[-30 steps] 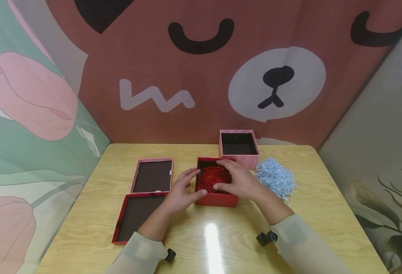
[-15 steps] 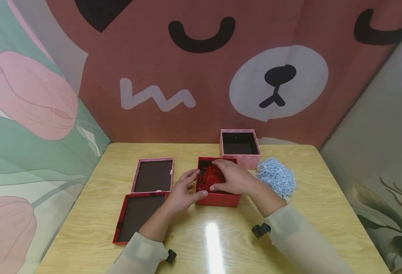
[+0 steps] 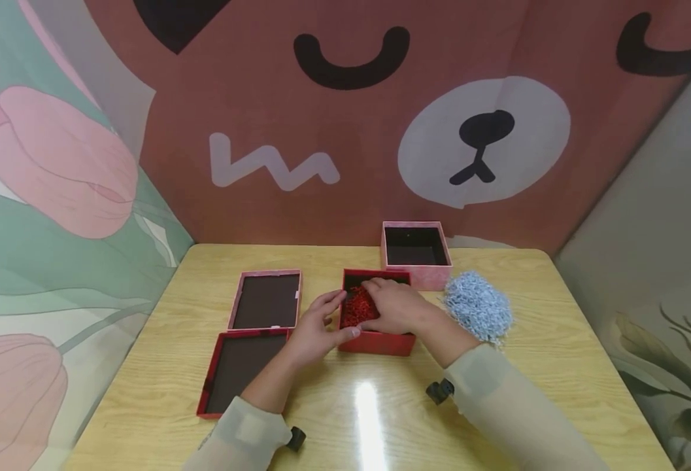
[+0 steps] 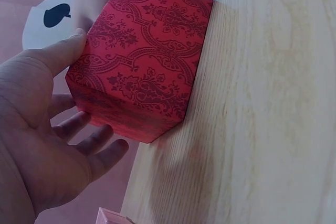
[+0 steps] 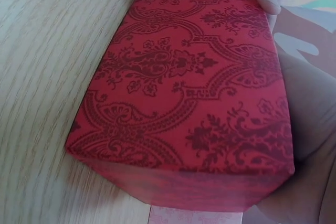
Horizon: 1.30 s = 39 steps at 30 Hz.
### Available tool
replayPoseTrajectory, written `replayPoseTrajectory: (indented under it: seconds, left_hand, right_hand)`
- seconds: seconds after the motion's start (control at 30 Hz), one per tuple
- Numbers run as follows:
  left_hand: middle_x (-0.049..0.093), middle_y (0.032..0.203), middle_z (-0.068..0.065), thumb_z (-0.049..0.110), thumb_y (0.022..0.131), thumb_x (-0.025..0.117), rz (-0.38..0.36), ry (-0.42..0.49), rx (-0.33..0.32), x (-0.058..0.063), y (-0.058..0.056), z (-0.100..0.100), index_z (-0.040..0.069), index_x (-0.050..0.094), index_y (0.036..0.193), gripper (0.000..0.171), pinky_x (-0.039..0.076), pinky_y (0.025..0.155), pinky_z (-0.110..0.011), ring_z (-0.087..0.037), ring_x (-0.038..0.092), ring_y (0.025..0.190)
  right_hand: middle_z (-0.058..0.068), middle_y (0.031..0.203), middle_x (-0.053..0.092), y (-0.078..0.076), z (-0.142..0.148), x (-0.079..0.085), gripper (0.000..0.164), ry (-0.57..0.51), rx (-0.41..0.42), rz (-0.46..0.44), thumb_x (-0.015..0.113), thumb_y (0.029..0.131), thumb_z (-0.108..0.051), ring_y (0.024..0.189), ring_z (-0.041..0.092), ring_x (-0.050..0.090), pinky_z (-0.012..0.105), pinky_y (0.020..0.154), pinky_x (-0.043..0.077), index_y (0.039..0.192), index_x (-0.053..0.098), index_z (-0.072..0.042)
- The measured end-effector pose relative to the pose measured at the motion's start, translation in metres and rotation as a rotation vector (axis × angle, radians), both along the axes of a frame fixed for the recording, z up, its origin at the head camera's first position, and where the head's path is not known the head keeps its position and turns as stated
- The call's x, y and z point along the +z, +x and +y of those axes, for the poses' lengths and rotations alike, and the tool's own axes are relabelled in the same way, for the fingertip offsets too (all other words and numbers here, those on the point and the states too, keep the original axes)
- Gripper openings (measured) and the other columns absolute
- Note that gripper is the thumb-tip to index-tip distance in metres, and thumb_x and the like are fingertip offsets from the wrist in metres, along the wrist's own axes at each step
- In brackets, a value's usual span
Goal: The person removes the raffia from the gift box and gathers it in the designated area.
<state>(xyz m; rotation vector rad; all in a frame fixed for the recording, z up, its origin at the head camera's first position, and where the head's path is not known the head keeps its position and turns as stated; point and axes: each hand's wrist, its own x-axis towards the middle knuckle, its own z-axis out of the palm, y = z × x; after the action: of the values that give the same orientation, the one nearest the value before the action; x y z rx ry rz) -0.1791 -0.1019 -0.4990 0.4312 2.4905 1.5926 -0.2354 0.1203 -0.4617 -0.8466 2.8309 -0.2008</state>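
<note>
An open red box [image 3: 377,343] with a dark damask pattern stands on the table, holding red shredded paper [image 3: 358,307]. At its left side, my left hand [image 3: 316,335] steadies it: the thumb touches the front rim in the left wrist view, with the other fingers loosely spread along the left wall. My right hand [image 3: 401,306] reaches over the right part of the box, fingers and thumb spread apart and resting on the red paper. The palm covers some of the paper, and in the right wrist view the box wall hides the fingertips.
Behind the red box stands a pink box [image 3: 424,278] with a dark inside. A heap of light blue shredded paper [image 3: 479,306] lies to the right. A pink lid [image 3: 265,301] and a red lid [image 3: 244,376] lie upturned at the left.
My right hand has moved slightly down into the box over the red shredded paper, covering more of its right part. My left hand keeps its place by the box.
</note>
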Motion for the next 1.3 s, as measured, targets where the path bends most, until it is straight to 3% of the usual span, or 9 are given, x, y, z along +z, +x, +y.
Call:
replayPoseTrajectory:
  seconds: [0.3, 0.57, 0.83, 1.1, 1.3]
  left_hand:
    - [0.039, 0.161, 0.001, 0.037, 0.088, 0.085, 0.008, -0.001, 0.019, 0.000, 0.000, 0.001, 0.017, 0.044, 0.159, 0.084, 0.042, 0.113, -0.060, -0.030, 0.039, 0.148]
    - [0.039, 0.161, 0.005, 0.038, 0.087, 0.086, 0.001, -0.028, 0.046, -0.001, 0.001, 0.001, 0.018, 0.045, 0.159, 0.085, 0.040, 0.115, -0.058, -0.028, 0.037, 0.149]
    - [0.039, 0.161, 0.006, 0.043, 0.086, 0.085, 0.013, -0.052, 0.047, 0.000, 0.000, 0.000, 0.018, 0.045, 0.159, 0.087, 0.046, 0.111, -0.050, -0.029, 0.039, 0.148]
    - [0.039, 0.161, 0.005, 0.040, 0.086, 0.086, 0.005, -0.044, 0.054, 0.000, 0.000, 0.000, 0.019, 0.045, 0.159, 0.086, 0.045, 0.112, -0.051, -0.030, 0.038, 0.148]
    - [0.041, 0.159, 0.007, 0.044, 0.084, 0.087, 0.017, -0.069, 0.061, -0.003, -0.003, 0.001, 0.020, 0.047, 0.157, 0.087, 0.043, 0.115, -0.049, -0.027, 0.039, 0.147]
  right_hand:
    - [0.015, 0.155, 0.049, -0.003, -0.012, -0.001, 0.101, 0.111, -0.021, -0.083, 0.074, 0.084, -0.067, 0.136, 0.037, 0.052, 0.062, 0.105, 0.049, 0.159, 0.040, -0.008]
    - [0.017, 0.154, 0.047, -0.008, -0.021, -0.011, 0.096, 0.128, -0.032, -0.153, 0.078, 0.086, -0.057, 0.134, 0.041, 0.052, 0.058, 0.106, 0.049, 0.159, 0.040, -0.006]
    - [0.019, 0.157, 0.042, -0.011, -0.025, -0.021, 0.071, 0.093, -0.052, -0.199, 0.068, 0.101, -0.028, 0.138, 0.043, 0.044, 0.059, 0.109, 0.046, 0.161, 0.036, -0.008]
    - [0.017, 0.154, 0.048, -0.014, -0.023, -0.026, 0.088, -0.030, 0.024, -0.188, 0.081, 0.090, -0.038, 0.139, 0.039, 0.046, 0.053, 0.114, 0.043, 0.159, 0.037, -0.005]
    - [0.015, 0.153, 0.050, -0.018, -0.020, -0.027, 0.085, -0.140, 0.111, -0.238, 0.081, 0.090, -0.032, 0.139, 0.034, 0.050, 0.050, 0.118, 0.039, 0.159, 0.037, -0.004]
